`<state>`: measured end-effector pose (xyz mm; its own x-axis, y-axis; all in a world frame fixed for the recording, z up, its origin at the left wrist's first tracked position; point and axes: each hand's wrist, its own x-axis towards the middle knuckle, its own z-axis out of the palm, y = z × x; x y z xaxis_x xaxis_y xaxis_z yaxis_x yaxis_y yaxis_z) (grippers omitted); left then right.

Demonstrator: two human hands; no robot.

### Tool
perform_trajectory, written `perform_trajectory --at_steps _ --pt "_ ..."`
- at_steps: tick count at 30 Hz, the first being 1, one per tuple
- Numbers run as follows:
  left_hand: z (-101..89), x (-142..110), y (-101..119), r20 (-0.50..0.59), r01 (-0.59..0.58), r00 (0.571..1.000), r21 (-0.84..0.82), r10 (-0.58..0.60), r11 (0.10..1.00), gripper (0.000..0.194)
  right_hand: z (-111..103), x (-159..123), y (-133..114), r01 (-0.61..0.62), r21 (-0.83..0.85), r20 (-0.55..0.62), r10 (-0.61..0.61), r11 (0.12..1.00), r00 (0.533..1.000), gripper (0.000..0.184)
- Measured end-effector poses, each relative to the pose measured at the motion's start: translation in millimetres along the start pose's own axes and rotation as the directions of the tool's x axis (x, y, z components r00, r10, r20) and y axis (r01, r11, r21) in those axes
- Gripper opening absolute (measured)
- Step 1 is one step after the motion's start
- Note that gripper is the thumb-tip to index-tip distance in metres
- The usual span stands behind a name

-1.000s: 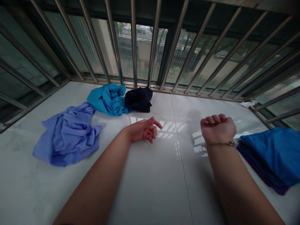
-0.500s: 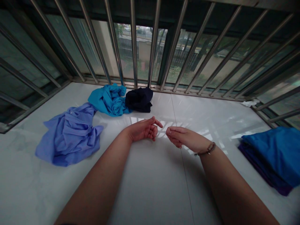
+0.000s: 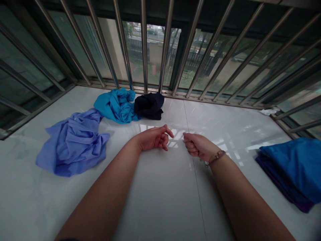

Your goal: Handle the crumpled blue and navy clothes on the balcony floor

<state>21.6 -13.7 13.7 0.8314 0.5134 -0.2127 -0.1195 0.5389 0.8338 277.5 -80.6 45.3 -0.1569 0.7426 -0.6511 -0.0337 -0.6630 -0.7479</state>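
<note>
My left hand hovers over the white tiled surface, its index finger stretched out and its other fingers loosely curled, with nothing in it. Facing it across a small gap, my right hand is closed, fingers folded in and thumb on top; no object shows in it. A bracelet circles the right wrist. Beyond the left hand lie a crumpled dark navy cloth and a bunched turquoise cloth, touching each other. A rumpled lavender cloth spreads farther left.
Folded blue and purple cloths are stacked at the right edge. Metal bars in front of windows close off the back and both sides. A small white scrap lies in the back right corner.
My right hand has moved slightly right, away from the left, and its fingers have folded in more tightly. My left hand has barely moved. The cloths lie as before.
</note>
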Motion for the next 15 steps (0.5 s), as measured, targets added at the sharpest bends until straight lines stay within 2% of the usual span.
perform_trajectory --at_steps 8,15 --pt "-1.1 2.4 1.3 0.035 0.014 0.999 -0.065 -0.011 0.998 0.074 3.8 -1.1 1.5 0.036 -0.067 0.008 -0.036 0.997 0.999 0.044" --pt "-1.4 3.1 0.3 0.075 -0.003 0.997 -0.061 0.007 0.998 0.073 4.3 -1.4 1.0 0.037 -0.082 0.022 -0.035 0.996 0.999 0.048"
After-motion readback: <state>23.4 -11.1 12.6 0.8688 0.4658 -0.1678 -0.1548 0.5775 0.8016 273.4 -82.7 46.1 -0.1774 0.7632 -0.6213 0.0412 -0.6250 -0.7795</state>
